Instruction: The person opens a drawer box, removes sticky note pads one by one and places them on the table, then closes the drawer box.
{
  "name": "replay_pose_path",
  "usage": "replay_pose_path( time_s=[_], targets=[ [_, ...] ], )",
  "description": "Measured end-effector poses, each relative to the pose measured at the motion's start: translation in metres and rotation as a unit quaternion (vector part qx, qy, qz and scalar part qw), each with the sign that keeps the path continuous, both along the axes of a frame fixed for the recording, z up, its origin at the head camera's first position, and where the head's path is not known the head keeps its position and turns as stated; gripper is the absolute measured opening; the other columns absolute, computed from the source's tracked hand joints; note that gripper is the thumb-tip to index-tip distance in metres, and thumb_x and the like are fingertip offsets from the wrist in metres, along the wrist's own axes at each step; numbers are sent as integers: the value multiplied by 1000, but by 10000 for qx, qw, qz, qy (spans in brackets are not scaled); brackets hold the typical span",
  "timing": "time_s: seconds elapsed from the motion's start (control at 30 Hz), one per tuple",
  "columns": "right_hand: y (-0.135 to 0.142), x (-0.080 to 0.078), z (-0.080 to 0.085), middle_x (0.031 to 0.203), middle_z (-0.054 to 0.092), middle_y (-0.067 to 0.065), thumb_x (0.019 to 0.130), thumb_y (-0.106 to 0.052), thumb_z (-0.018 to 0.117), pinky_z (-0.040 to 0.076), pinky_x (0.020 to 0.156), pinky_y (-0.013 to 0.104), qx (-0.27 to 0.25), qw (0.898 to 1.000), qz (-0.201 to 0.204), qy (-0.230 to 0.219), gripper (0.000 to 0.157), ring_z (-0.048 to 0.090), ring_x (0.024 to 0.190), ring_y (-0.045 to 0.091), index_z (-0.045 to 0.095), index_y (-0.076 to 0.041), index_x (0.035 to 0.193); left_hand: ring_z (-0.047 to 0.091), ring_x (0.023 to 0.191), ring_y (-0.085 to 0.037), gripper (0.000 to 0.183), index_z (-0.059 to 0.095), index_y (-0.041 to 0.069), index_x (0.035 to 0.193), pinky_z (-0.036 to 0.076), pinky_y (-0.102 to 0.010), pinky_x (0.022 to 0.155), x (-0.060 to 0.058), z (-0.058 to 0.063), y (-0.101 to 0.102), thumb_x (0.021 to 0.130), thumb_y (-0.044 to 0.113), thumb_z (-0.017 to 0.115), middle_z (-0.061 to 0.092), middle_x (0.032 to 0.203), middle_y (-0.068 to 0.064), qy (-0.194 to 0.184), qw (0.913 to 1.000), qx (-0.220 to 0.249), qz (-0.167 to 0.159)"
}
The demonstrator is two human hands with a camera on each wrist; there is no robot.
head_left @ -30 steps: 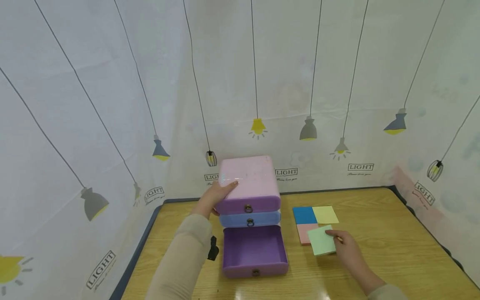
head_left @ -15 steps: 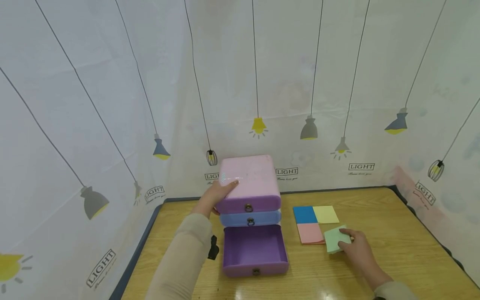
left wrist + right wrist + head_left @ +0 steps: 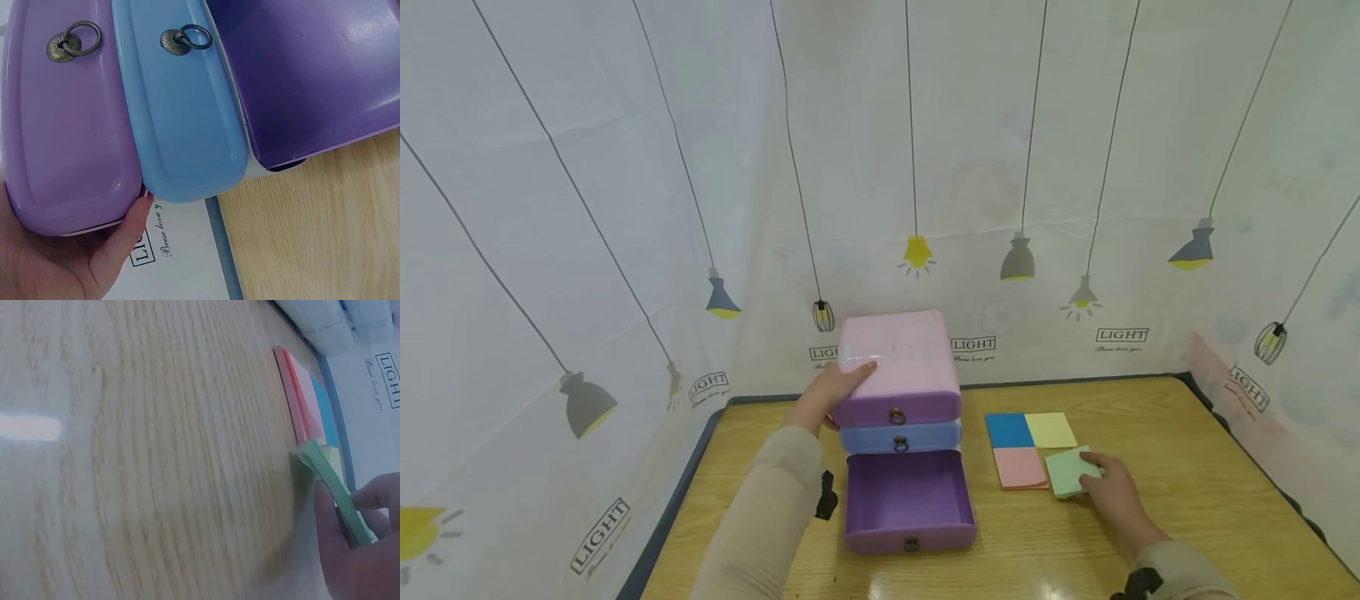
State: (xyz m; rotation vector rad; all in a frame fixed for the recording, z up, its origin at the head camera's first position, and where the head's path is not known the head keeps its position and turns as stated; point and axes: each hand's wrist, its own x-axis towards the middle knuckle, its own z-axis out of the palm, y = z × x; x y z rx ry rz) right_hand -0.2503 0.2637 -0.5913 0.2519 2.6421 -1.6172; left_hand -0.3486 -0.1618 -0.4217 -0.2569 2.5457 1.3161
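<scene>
My right hand (image 3: 1116,493) pinches a light green sticky note pad (image 3: 1069,473) between thumb and fingers, just right of a pink sticky note pad (image 3: 1020,468). In the right wrist view the green pad (image 3: 336,487) is slightly tilted, with a shadow beside it. Blue (image 3: 1009,430) and yellow (image 3: 1051,429) pads lie behind, against each other. My left hand (image 3: 831,396) grips the upper left side of a small drawer cabinet (image 3: 898,350), its thumb on the pink top. The bottom purple drawer (image 3: 910,492) is pulled out, with nothing inside. Above it, the blue drawer (image 3: 187,112) and upper purple drawer (image 3: 75,125) are closed.
The wooden table (image 3: 1187,483) extends around the cabinet and pads. A white backdrop (image 3: 970,167) printed with hanging lamps rises behind and at both sides. Black straps (image 3: 1138,582) show at the wrists.
The green pad has moved right, off the pink pad it overlapped, and now lies flatter next to it. My right hand moved with it. The left hand and the cabinet have stayed put.
</scene>
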Motion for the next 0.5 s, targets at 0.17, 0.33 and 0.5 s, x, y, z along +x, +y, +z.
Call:
replay_pose_path(
  time_s=[0.17,0.33,0.5],
  targets=[
    [0,-4,-6,141,25,45,85,1,60,48,93,50,529,9985,105,-64,57,38,123,54,38,23,134,58,101,-44,98,17,6,153,57,-55,61,-1,-2,0,87,67,56,45,129,-28,3,9999,-104,-6],
    [-2,-6,-8,133,32,48,76,-12,80,29,105,64,1430,9894,251,-6,76,29,125,61,41,25,130,56,107,-45,101,13,5,154,57,-54,60,1,0,1,87,67,55,40,137,-29,-21,10000,-52,12],
    [-6,-4,-3,124,36,48,73,-25,84,34,99,65,2043,9785,243,-113,83,35,116,61,45,21,130,54,110,-44,101,14,5,154,57,-52,59,2,2,1,86,68,56,38,139,-27,9,10000,-42,-2]
  ],
)
